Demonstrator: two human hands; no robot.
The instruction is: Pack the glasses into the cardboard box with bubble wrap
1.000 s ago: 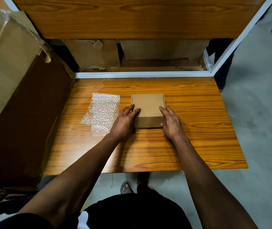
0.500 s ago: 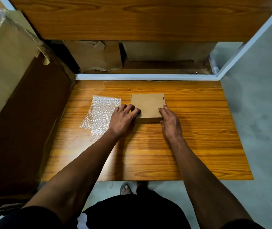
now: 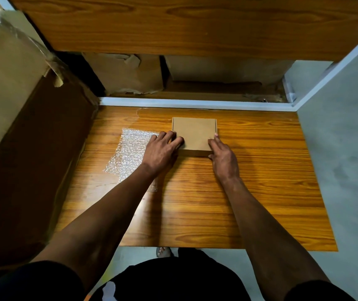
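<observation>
Cardboard, basically: a small flat brown cardboard box (image 3: 194, 133), lid closed, sits on the orange wood-grain surface (image 3: 260, 192) toward its far edge. Left hand (image 3: 163, 152) lies on the box's near-left corner, fingers (image 3: 177, 142) straight and spread flat across the top. Right hand (image 3: 223, 157) is at the near-right corner, fingers stretched out along that edge, not curled round anything. Clear bubble wrap sheet (image 3: 130, 153) lies flat just left of the box, partly under the left wrist. Big brown cardboard carton (image 3: 10, 105) stands along the left side.
</observation>
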